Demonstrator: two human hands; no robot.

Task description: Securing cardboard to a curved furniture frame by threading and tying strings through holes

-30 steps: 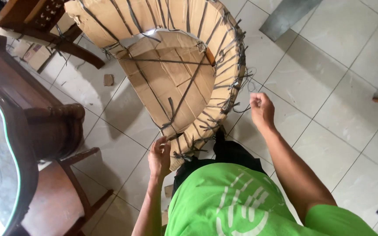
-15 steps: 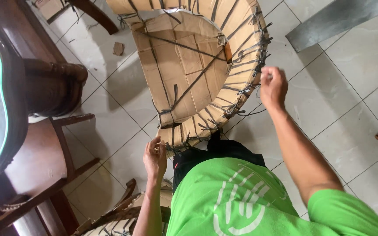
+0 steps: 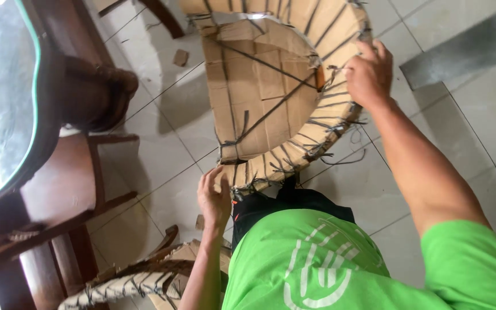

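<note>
A curved cardboard seat frame (image 3: 262, 92), bound with dark cord over its rim, stands on the tiled floor in front of me. My left hand (image 3: 214, 198) grips its near lower rim at the left. My right hand (image 3: 368, 74) is closed on the right rim, pinching the dark cord (image 3: 331, 123) where loose ends stick out. My green shirt (image 3: 328, 264) fills the lower right of the view.
A dark wooden table with a glass top (image 3: 12, 92) stands at the left, a wooden chair (image 3: 70, 189) beside it. Another woven cardboard piece (image 3: 139, 275) lies by my left leg. A small scrap (image 3: 181, 57) sits on the tiles.
My right hand has moved up along the right rim, from below it to a grip on the cord. My left hand stays on the near rim. The view has shifted closer.
</note>
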